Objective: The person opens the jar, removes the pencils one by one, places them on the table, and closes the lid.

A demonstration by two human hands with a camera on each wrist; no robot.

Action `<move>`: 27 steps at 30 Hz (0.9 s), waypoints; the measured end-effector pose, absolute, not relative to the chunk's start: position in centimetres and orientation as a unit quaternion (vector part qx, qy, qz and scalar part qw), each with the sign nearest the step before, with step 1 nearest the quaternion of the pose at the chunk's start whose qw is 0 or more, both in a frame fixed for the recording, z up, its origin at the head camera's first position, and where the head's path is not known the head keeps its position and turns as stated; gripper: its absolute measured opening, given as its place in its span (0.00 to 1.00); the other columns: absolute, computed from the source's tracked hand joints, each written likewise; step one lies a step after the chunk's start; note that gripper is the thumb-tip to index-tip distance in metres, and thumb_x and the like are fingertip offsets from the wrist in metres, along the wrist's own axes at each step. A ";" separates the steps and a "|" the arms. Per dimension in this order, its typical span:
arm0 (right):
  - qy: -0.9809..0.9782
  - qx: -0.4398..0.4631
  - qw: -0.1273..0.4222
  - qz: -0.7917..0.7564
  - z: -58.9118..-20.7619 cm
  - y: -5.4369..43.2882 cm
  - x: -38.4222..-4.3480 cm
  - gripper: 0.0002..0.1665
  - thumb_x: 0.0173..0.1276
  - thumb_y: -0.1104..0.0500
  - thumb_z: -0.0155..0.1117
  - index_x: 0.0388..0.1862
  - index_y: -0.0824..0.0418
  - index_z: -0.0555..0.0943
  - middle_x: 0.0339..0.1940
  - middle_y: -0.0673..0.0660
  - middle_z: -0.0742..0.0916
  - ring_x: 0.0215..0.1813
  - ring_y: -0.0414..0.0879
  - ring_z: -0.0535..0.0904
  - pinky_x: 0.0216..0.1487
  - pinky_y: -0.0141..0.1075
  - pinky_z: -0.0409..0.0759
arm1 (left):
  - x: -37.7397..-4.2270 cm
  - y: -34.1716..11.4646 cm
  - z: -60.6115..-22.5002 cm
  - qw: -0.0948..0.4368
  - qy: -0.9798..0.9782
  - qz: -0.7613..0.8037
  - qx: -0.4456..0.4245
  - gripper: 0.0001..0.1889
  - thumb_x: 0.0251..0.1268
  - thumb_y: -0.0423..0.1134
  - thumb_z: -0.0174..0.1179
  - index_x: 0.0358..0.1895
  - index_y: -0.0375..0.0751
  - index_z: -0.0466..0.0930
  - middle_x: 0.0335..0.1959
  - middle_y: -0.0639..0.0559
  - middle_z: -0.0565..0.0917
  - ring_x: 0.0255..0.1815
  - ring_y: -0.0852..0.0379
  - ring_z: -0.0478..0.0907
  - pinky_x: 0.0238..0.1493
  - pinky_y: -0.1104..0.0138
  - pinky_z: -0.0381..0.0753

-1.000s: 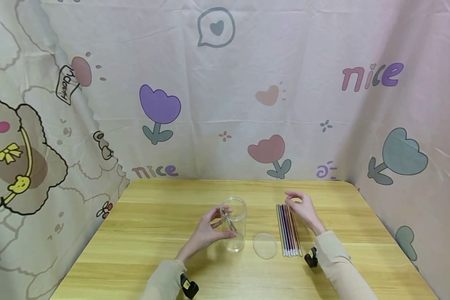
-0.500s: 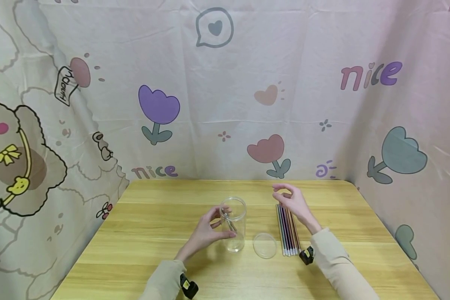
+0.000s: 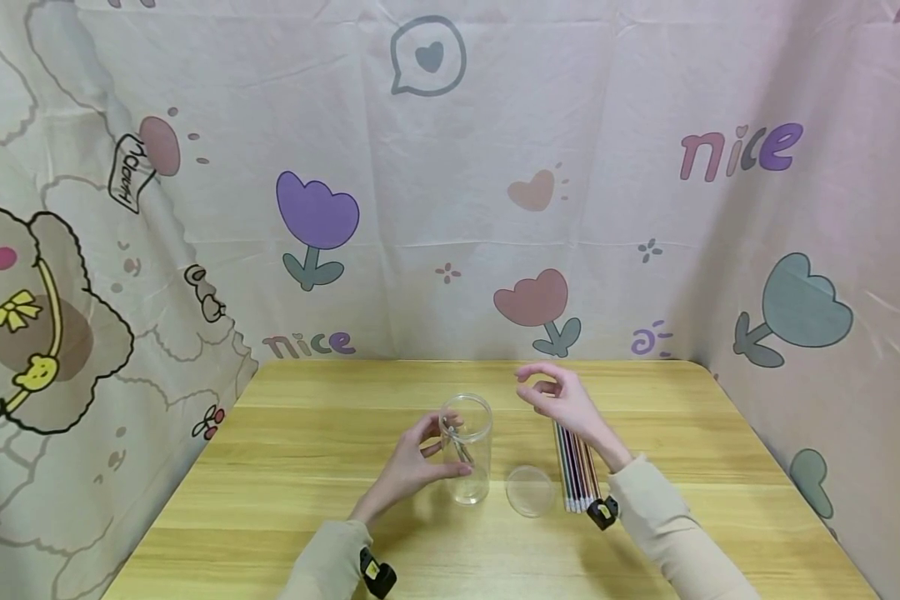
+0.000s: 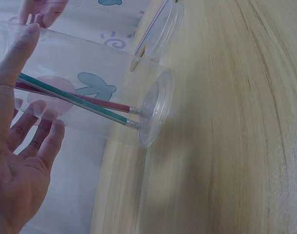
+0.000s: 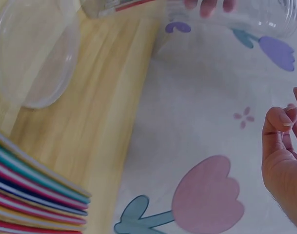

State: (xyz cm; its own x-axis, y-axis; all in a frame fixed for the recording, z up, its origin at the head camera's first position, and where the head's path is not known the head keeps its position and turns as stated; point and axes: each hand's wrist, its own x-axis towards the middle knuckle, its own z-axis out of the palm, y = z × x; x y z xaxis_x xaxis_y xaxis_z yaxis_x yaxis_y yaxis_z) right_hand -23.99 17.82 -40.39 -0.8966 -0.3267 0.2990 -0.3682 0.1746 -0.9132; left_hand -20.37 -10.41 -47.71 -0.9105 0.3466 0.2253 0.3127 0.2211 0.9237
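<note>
My left hand (image 3: 408, 467) grips a clear plastic jar (image 3: 481, 471) from its left side, fingers and thumb around the wall. Inside the jar lean a green pencil (image 4: 97, 108) and a red pencil (image 4: 107, 103), ferrule ends down at the base. The right hand (image 3: 562, 404) hovers over the far ends of a row of pencils (image 3: 576, 471), right of the jar. Its fingers are loosely bent, with a gap between index finger and thumb, and nothing shows between them. In the right wrist view the pencils' near-side ends are out of frame.
A clear round lid (image 3: 530, 492) lies flat on the wooden table (image 3: 307, 467) between the jar and the pencil row. A patterned cloth (image 3: 420, 208) hangs behind the table and along both sides.
The right hand has moved left and slightly away, from above the pencil row toward the jar. The left hand and the jar have stayed in place.
</note>
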 end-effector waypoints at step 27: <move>-0.798 0.375 -0.041 0.471 -36.6 13.8 -24.1 0.11 0.67 0.59 0.71 0.47 0.58 0.86 0.23 0.53 0.81 0.24 0.38 0.68 0.25 0.26 0.67 | -20.3 -10.4 -47.7 0.014 0.779 0.590 0.212 0.40 0.48 0.42 0.80 0.67 0.52 0.71 0.65 0.47 0.79 0.66 0.46 0.75 0.70 0.48 0.78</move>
